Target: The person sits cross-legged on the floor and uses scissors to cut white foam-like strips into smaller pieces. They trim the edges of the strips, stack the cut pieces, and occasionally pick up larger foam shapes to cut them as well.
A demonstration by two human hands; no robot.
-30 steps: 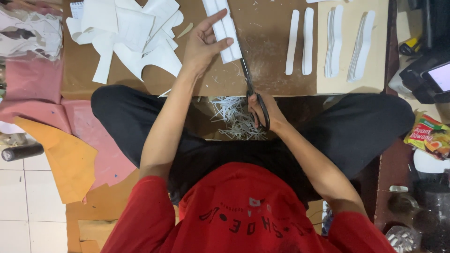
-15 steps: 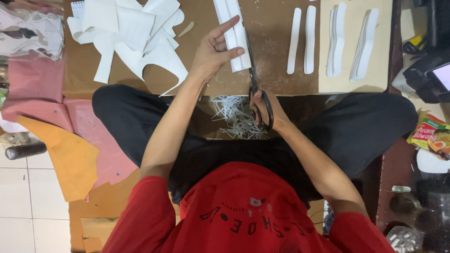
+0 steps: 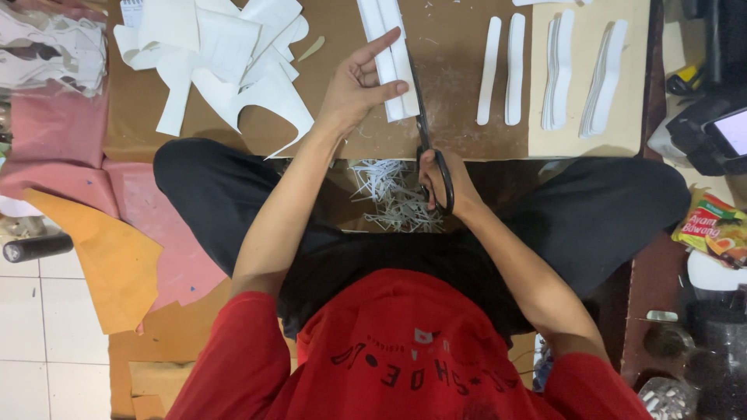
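White strip [image 3: 387, 54]: lies on the brown board [image 3: 451, 101] near its far edge, running toward the near edge. Left hand [image 3: 359, 84]: fingers grasping the strip, thumb pressed across its near end, index finger laid along its left side. Scissors [image 3: 429, 144]: at the board's near edge, blades along the strip's right side, just beside the thumb. Right hand [image 3: 450, 180]: clenched through the scissor handles. White trimmings [image 3: 393, 194]: heaped below the near edge. Cut strips [image 3: 502, 70]: right of the scissors. White offcuts [image 3: 226, 54]: far-left corner.
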